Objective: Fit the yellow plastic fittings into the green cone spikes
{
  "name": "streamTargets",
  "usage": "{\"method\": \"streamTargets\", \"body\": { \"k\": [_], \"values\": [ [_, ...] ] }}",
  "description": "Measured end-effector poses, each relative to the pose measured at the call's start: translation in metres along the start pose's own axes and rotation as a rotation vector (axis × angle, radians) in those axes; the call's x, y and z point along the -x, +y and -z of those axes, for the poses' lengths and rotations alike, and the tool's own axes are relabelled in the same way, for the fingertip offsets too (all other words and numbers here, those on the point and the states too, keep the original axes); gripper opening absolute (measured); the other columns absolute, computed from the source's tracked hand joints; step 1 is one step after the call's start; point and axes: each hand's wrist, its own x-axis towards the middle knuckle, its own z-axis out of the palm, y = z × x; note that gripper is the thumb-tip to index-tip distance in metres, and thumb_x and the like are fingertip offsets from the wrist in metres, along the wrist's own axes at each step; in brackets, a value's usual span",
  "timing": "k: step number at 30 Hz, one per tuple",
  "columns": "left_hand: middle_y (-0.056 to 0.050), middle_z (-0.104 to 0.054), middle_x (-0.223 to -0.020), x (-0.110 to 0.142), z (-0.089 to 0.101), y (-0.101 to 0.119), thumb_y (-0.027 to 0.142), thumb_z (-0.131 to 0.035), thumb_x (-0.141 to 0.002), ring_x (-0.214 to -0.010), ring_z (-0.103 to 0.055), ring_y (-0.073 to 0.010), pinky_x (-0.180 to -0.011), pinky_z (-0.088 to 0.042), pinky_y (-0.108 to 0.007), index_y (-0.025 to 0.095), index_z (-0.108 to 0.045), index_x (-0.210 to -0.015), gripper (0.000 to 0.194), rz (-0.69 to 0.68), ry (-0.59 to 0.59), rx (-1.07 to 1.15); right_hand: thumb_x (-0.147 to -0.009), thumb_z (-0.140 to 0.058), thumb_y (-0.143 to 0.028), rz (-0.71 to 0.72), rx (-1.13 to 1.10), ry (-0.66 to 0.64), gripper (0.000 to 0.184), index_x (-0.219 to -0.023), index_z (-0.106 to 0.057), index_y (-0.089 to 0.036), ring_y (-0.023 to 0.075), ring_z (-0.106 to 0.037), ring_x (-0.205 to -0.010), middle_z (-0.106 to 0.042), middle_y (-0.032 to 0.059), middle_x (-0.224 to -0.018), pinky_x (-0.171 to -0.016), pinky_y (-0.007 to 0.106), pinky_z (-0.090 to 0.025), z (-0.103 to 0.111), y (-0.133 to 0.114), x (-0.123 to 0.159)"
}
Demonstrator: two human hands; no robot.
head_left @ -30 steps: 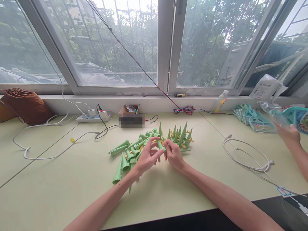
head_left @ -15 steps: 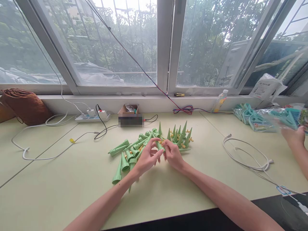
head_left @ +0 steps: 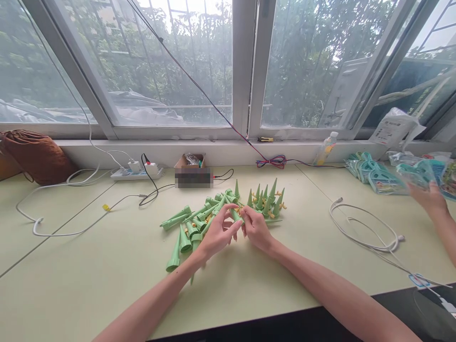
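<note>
My left hand is closed around a green plastic watering spike, thumb on its near side. Close against it, my right hand pinches at the spike's side, where a bit of yellow shows by the fingertips; what exactly lies in that pinch is hidden. To the left is a loose heap of green spikes, some showing hollow collars, with small yellow valves among them. Right of my hands, several spikes stand point up with yellow valves sticking out of their sides.
At the right edge a co-worker's hand touches bagged teal hangers. A white cable lies coiled nearer. Along the back are a power strip, a small open box, a red-blue wire bundle and a bottle.
Both my hands keep the same place and grip. The co-worker's hand at the right has shifted slightly left, with the bagged teal hangers by it.
</note>
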Motion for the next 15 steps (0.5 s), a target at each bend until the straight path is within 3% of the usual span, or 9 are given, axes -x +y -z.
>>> {"method": "streamTargets", "body": {
  "k": [15],
  "values": [
    [0.004, -0.048, -0.079, -0.0001, 0.0002, 0.001, 0.049, -0.058, -0.089, -0.055, -0.061, -0.0108, -0.044, -0.046, -0.02, 0.026, -0.047, -0.121, 0.041, 0.016, 0.009, -0.008, -0.1, -0.036, -0.043, -0.006, 0.016, -0.009, 0.031, -0.078, -0.042, -0.023, 0.0107, -0.044, -0.04, -0.041, -0.0067, -0.054, -0.042, 0.023, -0.034, 0.0005, -0.0011, 0.0003]
  ]
}}
